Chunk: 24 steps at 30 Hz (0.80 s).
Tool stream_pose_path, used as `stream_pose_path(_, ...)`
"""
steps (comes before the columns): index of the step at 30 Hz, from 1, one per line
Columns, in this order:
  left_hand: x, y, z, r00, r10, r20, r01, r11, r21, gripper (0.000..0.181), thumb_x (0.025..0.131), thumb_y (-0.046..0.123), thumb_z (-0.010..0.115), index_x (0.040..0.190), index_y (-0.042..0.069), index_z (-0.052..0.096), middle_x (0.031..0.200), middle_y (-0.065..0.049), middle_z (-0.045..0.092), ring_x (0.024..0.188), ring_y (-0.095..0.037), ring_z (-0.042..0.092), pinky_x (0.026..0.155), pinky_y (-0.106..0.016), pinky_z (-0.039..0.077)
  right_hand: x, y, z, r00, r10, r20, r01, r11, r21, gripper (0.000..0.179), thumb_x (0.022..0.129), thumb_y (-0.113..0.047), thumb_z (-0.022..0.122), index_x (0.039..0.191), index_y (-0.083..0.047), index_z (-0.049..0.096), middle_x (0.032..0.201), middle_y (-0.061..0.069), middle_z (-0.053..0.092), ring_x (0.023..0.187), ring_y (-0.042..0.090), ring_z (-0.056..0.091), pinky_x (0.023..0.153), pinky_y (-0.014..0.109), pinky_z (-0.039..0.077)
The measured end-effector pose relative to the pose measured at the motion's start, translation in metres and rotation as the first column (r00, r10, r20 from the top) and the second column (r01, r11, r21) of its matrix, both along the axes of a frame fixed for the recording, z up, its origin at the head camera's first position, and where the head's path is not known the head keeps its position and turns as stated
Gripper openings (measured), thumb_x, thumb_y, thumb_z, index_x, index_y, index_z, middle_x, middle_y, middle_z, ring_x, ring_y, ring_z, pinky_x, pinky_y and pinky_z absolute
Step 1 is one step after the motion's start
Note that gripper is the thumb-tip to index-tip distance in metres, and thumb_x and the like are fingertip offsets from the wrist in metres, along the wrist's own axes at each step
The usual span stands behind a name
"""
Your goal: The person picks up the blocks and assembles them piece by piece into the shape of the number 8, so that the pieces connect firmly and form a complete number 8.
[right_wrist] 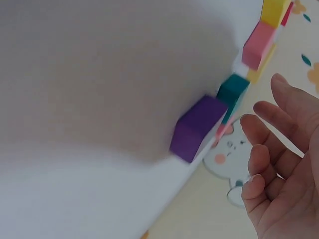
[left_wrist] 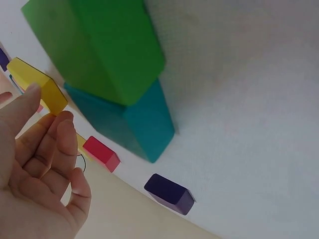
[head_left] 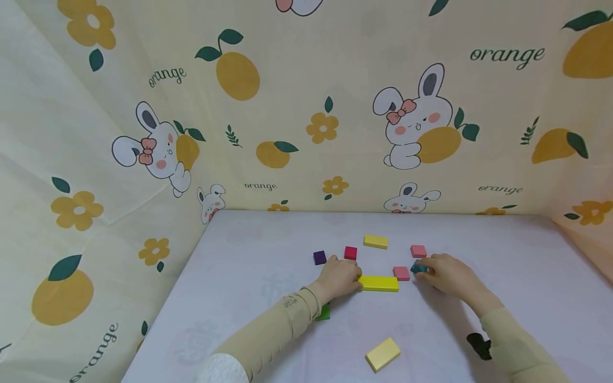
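Observation:
My left hand (head_left: 338,277) pinches the left end of a long yellow block (head_left: 379,283) lying flat. In the left wrist view the thumb overlaps the yellow block's (left_wrist: 42,87) face and the fingers curl at its lower corner. My right hand (head_left: 449,275) is at a small teal block (head_left: 419,267), its fingertips overlapping it in the head view. The right wrist view has a gap between the loosely bent fingers and the teal block (right_wrist: 233,94). Beside that stands a purple block (right_wrist: 197,129), hidden by the right hand in the head view. A pink block (head_left: 401,273) sits between the yellow and teal ones.
Behind the hands are a dark purple block (head_left: 319,257), a red block (head_left: 350,252), a yellow block (head_left: 375,241) and another pink block (head_left: 418,251). A green block (left_wrist: 107,50) and teal block (left_wrist: 144,124) are under the left wrist. A pale yellow block (head_left: 383,355) lies in front.

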State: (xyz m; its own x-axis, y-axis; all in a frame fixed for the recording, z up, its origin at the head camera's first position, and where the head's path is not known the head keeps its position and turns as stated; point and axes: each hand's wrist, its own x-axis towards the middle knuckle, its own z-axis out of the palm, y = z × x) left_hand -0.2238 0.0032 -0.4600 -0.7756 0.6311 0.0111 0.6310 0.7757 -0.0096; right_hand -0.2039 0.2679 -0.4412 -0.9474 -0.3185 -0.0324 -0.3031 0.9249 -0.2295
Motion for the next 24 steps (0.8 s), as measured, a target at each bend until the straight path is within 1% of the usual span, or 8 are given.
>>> stream_pose_path(2,0.000,0.000,-0.001,1.000,0.001,0.000,-0.001,1.000,-0.004,0.021,0.083,0.042,0.066,0.093,0.025,0.073,0.083,0.014,0.066,0.068,-0.001,0.049,0.069,-0.024,0.032,0.003,0.007,0.002,1.000,-0.024,0.019,0.024,1.000,0.007,0.032,0.081,-0.026,0.070,0.106,-0.006,0.068,0.073,-0.002,0.055,0.068,0.013,0.045,0.058,0.026,0.040)
stream_pose_path(7,-0.001,0.001,-0.002,1.000,0.001,-0.004,-0.001,1.000,-0.011,0.022,0.083,0.043,0.066,0.094,0.025,0.073,0.084,0.014,0.066,0.068,-0.001,0.049,0.072,-0.025,0.036,0.010,0.023,0.003,0.998,-0.049,0.041,0.049,0.999,0.001,0.035,0.082,-0.026,0.069,0.107,-0.003,0.067,0.074,-0.001,0.055,0.067,0.013,0.045,0.058,0.027,0.039)
stream_pose_path(12,-0.001,0.001,-0.001,1.000,0.005,0.010,-0.005,1.000,-0.002,0.022,0.083,0.042,0.066,0.095,0.025,0.073,0.083,0.013,0.066,0.068,-0.001,0.049,0.073,-0.026,0.036,0.016,0.036,0.001,0.997,-0.056,0.051,0.056,0.998,-0.008,0.036,0.081,-0.027,0.068,0.106,-0.001,0.067,0.073,-0.002,0.054,0.067,0.013,0.044,0.058,0.027,0.037)
stream_pose_path(17,-0.001,0.001,0.000,1.000,0.006,0.010,-0.006,1.000,-0.005,0.023,0.083,0.042,0.066,0.094,0.024,0.073,0.082,0.013,0.066,0.067,-0.002,0.049,0.070,-0.024,0.034,0.020,0.046,-0.001,0.996,-0.070,0.051,0.071,0.997,-0.017,0.037,0.081,-0.027,0.068,0.105,0.000,0.066,0.076,0.000,0.055,0.070,0.014,0.046,0.060,0.030,0.040)
stream_pose_path(20,-0.001,0.001,0.000,1.000,0.008,0.013,-0.008,1.000,-0.006,0.023,0.082,0.042,0.067,0.094,0.024,0.073,0.082,0.012,0.066,0.067,-0.002,0.048,0.069,-0.024,0.034,0.021,0.050,-0.002,0.997,-0.061,0.039,0.062,0.998,-0.016,0.033,0.079,-0.024,0.068,0.100,0.000,0.068,0.077,0.000,0.056,0.071,0.014,0.047,0.062,0.031,0.042)
stream_pose_path(24,-0.001,0.001,0.000,1.000,0.011,0.022,-0.010,1.000,-0.006,0.023,0.082,0.042,0.066,0.095,0.024,0.073,0.082,0.013,0.066,0.067,-0.002,0.048,0.070,-0.024,0.034,0.022,0.052,-0.004,0.998,-0.052,0.045,0.053,0.998,-0.022,0.027,0.079,-0.021,0.068,0.096,-0.001,0.069,0.077,-0.001,0.056,0.071,0.014,0.047,0.063,0.032,0.042)
